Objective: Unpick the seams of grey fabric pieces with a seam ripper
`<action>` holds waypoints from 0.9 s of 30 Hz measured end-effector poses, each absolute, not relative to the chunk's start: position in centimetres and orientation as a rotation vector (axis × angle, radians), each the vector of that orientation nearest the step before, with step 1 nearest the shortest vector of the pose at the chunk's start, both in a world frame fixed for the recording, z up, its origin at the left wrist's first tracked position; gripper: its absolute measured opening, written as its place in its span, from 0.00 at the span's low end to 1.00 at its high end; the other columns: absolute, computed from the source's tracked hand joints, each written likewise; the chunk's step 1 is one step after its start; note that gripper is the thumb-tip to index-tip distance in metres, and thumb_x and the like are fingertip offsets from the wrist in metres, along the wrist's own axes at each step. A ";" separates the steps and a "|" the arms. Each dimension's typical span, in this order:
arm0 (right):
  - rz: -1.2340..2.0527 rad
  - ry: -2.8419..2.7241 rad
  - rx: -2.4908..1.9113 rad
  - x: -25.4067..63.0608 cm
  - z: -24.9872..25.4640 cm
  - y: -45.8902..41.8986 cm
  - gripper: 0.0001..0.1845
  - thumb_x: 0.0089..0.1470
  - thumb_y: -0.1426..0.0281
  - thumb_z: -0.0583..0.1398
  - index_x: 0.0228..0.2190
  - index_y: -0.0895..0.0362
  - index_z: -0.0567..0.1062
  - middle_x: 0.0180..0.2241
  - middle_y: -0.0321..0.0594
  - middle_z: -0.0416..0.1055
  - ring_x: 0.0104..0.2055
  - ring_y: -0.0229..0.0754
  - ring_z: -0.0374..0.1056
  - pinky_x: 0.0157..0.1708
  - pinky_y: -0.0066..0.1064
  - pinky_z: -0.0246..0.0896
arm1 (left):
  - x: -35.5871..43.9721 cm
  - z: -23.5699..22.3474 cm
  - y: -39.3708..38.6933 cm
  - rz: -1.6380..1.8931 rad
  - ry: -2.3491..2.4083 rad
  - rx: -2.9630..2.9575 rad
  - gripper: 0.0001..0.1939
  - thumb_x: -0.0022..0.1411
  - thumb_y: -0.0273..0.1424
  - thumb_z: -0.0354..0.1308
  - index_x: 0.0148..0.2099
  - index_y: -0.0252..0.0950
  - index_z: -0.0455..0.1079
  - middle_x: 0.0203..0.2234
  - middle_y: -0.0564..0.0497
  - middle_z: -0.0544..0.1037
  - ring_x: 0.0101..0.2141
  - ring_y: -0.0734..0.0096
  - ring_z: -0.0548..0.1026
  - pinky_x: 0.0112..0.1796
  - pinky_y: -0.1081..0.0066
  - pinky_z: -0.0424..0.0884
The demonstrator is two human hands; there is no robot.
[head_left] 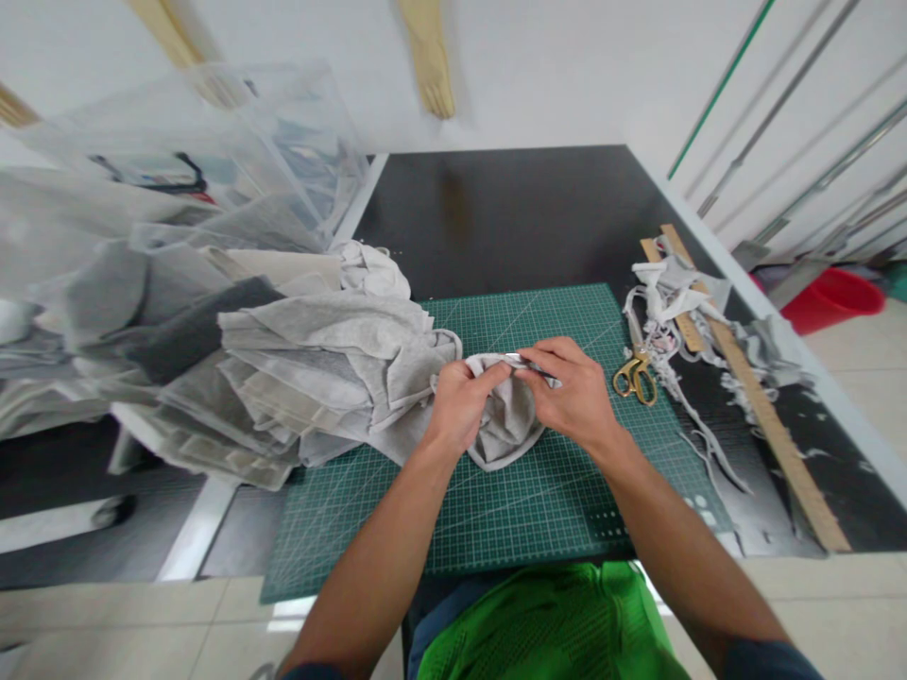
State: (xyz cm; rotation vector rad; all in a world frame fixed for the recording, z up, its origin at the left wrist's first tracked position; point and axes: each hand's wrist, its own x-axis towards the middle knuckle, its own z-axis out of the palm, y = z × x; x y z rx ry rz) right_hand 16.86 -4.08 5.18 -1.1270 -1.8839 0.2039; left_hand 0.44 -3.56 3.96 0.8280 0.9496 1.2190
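Note:
My left hand (454,404) is closed on the edge of a light grey knit garment (506,420), thumb pressed on top. The edge is bunched up and its rounded opening hangs down over the green cutting mat (496,519). Closed too, my right hand (571,389) holds a small slim metal tool (513,356) whose silver tip lies against the garment's edge near my left thumb. Its exact kind is mostly hidden by the fingers. The rest of the grey fabric spreads leftward. Gold-handled scissors (636,378) lie to the right of my right hand.
Piled grey fabric pieces (177,321) cover the left side, before a clear plastic bin (298,142). On the right lie fabric scraps (676,288) and a long wooden ruler (772,425). A red bucket (836,300) stands beyond the table's right edge.

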 end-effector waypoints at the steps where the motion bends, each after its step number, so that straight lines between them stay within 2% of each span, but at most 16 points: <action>1: 0.212 -1.885 -1.128 16.9 5.2 -4.1 0.11 0.62 0.69 0.61 0.44 0.53 0.83 0.40 0.45 0.78 0.45 0.49 0.73 0.47 0.43 0.71 | 0.4 3.9 -3.6 1.218 0.953 0.832 0.10 0.50 0.32 0.73 0.34 0.32 0.81 0.27 0.47 0.82 0.30 0.68 0.78 0.36 0.68 0.74; 27: 0.337 -1.816 -1.129 16.7 5.0 -4.0 0.10 0.62 0.69 0.63 0.42 0.51 0.84 0.40 0.43 0.79 0.44 0.48 0.74 0.46 0.41 0.72 | 0.4 4.4 -3.6 1.211 0.912 0.762 0.09 0.48 0.30 0.74 0.32 0.32 0.81 0.25 0.48 0.81 0.29 0.69 0.77 0.37 0.69 0.73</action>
